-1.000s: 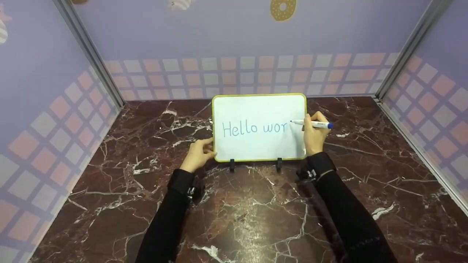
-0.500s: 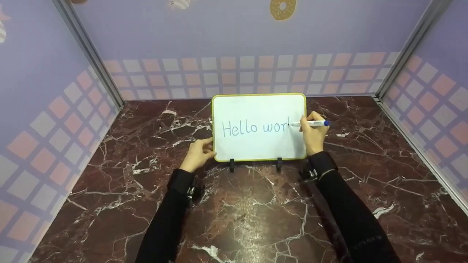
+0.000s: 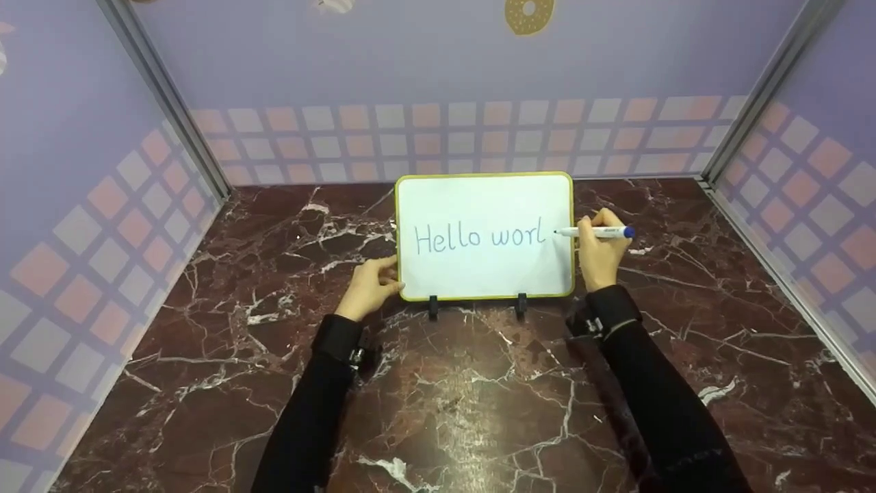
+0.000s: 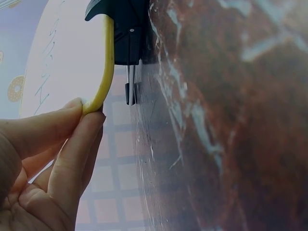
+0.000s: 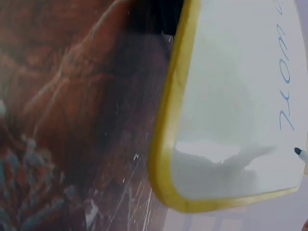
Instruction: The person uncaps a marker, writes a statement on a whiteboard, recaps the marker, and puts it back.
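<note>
A whiteboard (image 3: 479,270) with a yellow rim stands upright on a black stand (image 3: 521,306), bearing the blue handwriting "Hello worl". At its lower left corner my left hand (image 3: 369,287) pinches the rim between thumb and fingers; the left wrist view shows this hand (image 4: 53,154) close up on the yellow rim (image 4: 107,62). My right hand (image 3: 601,250) holds a white marker (image 3: 595,232) with a blue end, its dark tip just right of the "l". In the right wrist view the marker tip (image 5: 298,151) appears at the right edge, and most of the hand is out of frame.
The board stands on a dark red marbled table (image 3: 452,397) with white veins. Behind it rises a purple wall (image 3: 424,68) with pink and white squares. Side panels with metal corner posts (image 3: 759,89) flank the table.
The marker first moved down, drawing the "l" after "wor", then shifted right with my right hand. My left hand stays on the board's corner.
</note>
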`<move>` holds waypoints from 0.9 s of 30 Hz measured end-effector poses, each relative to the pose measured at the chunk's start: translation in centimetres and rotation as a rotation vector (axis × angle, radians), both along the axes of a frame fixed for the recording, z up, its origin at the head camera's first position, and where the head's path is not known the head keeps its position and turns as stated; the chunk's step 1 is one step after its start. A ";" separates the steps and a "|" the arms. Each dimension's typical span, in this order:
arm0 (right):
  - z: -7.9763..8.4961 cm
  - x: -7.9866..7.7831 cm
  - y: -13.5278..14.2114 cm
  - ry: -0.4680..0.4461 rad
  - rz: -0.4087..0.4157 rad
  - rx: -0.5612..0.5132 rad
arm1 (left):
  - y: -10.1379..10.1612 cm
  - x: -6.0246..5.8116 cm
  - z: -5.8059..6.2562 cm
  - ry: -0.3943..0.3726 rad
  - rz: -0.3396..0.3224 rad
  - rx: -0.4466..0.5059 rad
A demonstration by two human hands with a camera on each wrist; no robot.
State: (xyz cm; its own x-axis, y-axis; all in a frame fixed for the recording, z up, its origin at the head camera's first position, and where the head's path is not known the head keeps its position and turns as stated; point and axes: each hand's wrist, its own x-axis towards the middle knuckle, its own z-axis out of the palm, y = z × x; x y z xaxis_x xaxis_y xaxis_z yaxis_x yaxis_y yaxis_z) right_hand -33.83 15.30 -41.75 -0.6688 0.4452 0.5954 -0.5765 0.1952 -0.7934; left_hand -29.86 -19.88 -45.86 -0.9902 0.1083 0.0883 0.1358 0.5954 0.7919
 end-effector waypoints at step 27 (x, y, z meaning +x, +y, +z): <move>0.3 -0.5 0.1 -0.030 -0.017 0.054 | 0.1 -0.1 0.1 0.000 0.007 0.013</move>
